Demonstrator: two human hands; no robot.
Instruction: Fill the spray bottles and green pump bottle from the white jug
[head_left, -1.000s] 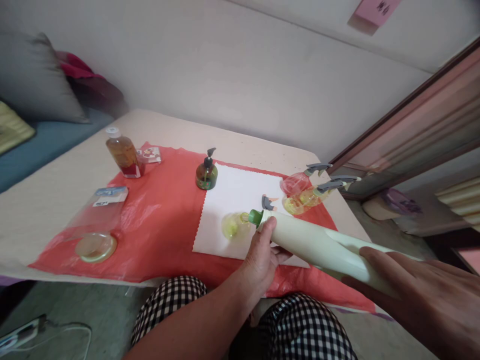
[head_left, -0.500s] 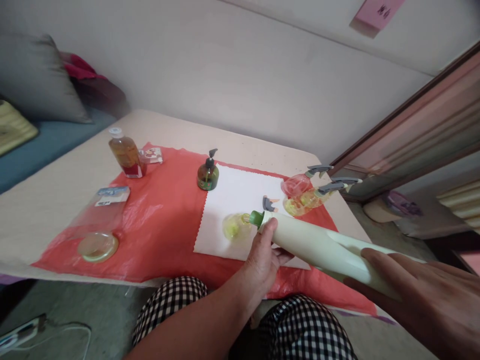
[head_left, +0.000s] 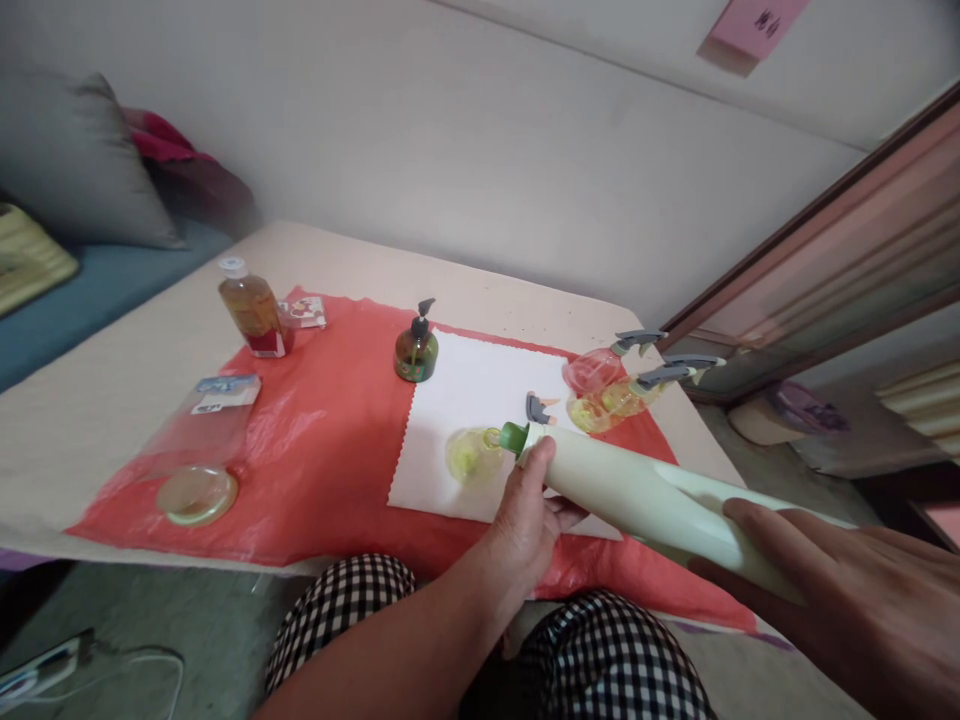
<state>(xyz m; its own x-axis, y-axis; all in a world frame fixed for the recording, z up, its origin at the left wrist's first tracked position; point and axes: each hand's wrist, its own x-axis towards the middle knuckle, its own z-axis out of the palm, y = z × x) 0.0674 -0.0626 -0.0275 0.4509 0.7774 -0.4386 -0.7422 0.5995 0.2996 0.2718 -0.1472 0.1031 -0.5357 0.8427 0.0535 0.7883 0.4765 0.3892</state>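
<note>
A large pale green bottle (head_left: 637, 490) lies tilted across both my hands, its green mouth pointing left and down. My left hand (head_left: 529, 500) is closed around its neck end, thumb on top. Around the body near the handle, my right hand (head_left: 840, 580) grips from the right. Right at the bottle's mouth is the open neck of a clear spray bottle (head_left: 469, 455) with a little yellow-green liquid in it; whether the two touch I cannot tell. A grey spray head (head_left: 538, 407) lies detached on the white sheet (head_left: 480, 370) just behind.
Several spray bottles (head_left: 592, 370) with grey triggers stand at the right. A dark green pump bottle (head_left: 416, 352) is at the sheet's left edge. Farther left on the red plastic cover (head_left: 337, 420) are an amber bottle (head_left: 255, 310), a clear container (head_left: 199, 425) and a round lid (head_left: 196, 495).
Almost nothing differs. Both hands hold the pale green bottle in the same tilt, and the view has shifted very slightly.
</note>
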